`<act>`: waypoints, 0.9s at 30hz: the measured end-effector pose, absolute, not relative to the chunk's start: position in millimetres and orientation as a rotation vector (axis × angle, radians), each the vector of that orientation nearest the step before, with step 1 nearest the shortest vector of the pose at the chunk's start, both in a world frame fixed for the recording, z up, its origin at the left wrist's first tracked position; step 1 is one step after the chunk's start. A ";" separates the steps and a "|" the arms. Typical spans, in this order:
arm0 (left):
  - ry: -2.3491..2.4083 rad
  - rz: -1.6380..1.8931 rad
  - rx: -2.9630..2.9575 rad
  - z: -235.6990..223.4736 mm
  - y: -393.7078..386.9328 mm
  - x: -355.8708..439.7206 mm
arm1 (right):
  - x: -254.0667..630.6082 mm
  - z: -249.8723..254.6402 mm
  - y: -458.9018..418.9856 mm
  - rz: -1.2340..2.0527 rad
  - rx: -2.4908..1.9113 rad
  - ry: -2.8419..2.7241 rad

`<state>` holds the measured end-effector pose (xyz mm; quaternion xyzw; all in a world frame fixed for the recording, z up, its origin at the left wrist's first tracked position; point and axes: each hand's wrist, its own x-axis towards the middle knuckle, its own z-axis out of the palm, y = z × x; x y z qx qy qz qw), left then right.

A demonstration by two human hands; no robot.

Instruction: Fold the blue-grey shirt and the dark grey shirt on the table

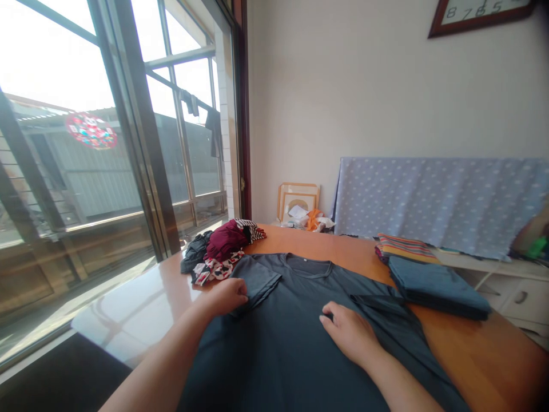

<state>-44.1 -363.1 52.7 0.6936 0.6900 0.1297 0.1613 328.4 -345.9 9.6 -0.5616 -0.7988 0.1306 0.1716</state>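
Observation:
A dark blue-grey T-shirt [291,332] lies spread on the table, its neckline at the far side and both short sleeves folded inward over the body. My left hand [229,294] is closed at the edge of the left sleeve, with its fingers curled on the fabric; the fingertips are partly hidden. Over the right half of the shirt's chest is my right hand [345,327], fingers loosely bent and a gap between thumb and forefinger. No cloth shows pinched in it.
A crumpled pile of clothes [225,243] sits at the table's far left. On the right lie a folded dark blue garment [437,286] and a folded striped one [405,247]. The orange-brown table [476,349] stands beside a large window [86,171]. Behind is a polka-dot cloth [429,200].

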 end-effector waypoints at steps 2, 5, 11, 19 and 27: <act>2.017 0.292 2.016 57.3 -362.8 -33.7 | 328.4 10.9 -346.9 0.373 -1.596 -2.271; 2.033 0.202 2.052 65.3 -361.6 -18.8 | 328.2 12.7 -348.6 0.360 -1.581 -2.268; 1.932 0.226 2.253 79.3 -352.7 28.1 | 327.0 19.3 -352.8 0.354 -1.564 -2.236; 1.585 0.250 2.449 69.0 -338.1 127.6 | 341.7 32.7 -345.9 0.315 -1.489 -1.872; 1.527 0.390 2.367 54.4 -309.4 205.6 | 369.6 39.2 -325.5 0.452 -1.346 -1.323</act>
